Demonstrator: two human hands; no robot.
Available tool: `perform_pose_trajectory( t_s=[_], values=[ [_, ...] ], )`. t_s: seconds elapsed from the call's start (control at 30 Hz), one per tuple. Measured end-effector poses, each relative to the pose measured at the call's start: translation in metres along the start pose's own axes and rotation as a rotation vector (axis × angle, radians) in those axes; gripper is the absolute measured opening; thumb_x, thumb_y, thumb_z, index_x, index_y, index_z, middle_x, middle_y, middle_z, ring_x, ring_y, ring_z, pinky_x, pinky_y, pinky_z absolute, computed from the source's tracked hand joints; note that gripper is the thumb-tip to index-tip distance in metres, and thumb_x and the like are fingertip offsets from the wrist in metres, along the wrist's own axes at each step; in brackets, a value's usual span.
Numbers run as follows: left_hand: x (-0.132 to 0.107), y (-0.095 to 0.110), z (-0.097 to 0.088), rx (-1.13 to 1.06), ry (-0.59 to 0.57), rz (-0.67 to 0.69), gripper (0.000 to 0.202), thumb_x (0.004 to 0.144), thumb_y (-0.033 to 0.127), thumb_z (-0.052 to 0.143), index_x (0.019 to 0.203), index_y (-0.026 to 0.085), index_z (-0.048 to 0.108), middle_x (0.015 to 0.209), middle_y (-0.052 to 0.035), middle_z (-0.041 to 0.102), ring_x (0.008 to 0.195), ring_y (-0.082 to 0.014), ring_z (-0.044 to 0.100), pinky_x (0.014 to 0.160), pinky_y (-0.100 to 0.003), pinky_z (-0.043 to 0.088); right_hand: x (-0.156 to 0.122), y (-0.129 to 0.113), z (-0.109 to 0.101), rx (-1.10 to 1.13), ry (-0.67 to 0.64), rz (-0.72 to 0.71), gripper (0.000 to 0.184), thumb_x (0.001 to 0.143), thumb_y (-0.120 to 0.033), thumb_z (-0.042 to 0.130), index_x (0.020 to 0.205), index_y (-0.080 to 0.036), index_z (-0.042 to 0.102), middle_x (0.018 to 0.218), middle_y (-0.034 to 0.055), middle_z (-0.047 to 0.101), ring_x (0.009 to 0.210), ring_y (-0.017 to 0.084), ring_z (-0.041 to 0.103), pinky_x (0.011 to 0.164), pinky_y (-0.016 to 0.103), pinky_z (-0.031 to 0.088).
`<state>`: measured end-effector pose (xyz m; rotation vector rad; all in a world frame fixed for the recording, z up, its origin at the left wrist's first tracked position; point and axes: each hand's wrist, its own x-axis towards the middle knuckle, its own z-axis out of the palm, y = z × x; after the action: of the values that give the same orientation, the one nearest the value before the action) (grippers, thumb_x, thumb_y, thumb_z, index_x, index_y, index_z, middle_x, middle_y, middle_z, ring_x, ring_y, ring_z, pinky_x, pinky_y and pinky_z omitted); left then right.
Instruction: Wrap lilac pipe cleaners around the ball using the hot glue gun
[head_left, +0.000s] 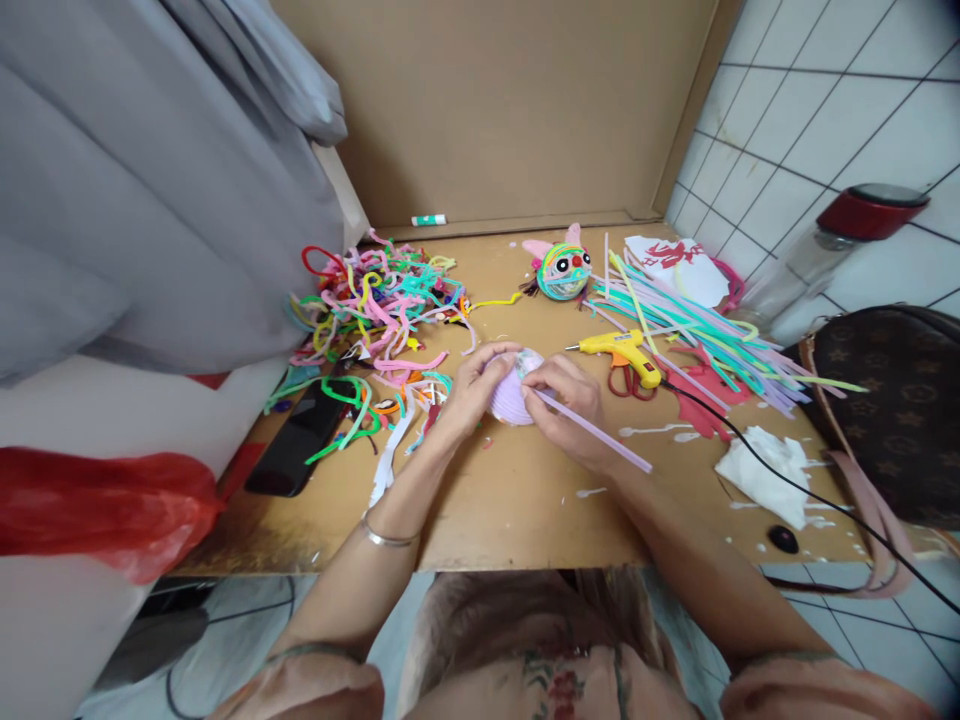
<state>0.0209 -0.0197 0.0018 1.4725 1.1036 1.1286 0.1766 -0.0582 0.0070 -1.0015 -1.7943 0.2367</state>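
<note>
My left hand [469, 388] grips a small ball [514, 398] partly wound in lilac pipe cleaner, held just above the wooden table [525, 500]. My right hand [570, 405] pinches a lilac pipe cleaner [600, 433] against the ball; its free end trails right over the table. A finished ball [564, 270] wrapped in coloured pipe cleaners, with eyes, a red nose and pink ears, sits farther back. A yellow glue gun [622, 352] lies just right of my hands.
A tangle of pipe-cleaner scraps [375, 310] lies at left, a bundle of straight ones [697, 335] at right. A black phone [296, 440], red scissors [626, 382], white tissue [765, 465], brown bag [892, 410], jar with a red lid [832, 250] and red plastic bag [97, 510] surround the table.
</note>
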Motion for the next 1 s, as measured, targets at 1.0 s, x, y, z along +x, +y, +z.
perform_pose_trajectory(
  t_s=[1.0],
  values=[
    [0.007, -0.004, 0.002, -0.146, 0.083, -0.013, 0.03, 0.071, 0.028, 0.062, 0.096, 0.015, 0.073, 0.103, -0.0062, 0.075, 0.093, -0.0192, 0.066, 0.082, -0.028, 0.051, 0.01, 0.023, -0.017, 0.553, -0.052, 0.407, 0.021, 0.075, -0.034, 0.069, 0.063, -0.021, 0.058, 0.062, -0.0031, 0.053, 0.059, 0.012, 0.044, 0.057, 0.027, 0.033]
  ],
)
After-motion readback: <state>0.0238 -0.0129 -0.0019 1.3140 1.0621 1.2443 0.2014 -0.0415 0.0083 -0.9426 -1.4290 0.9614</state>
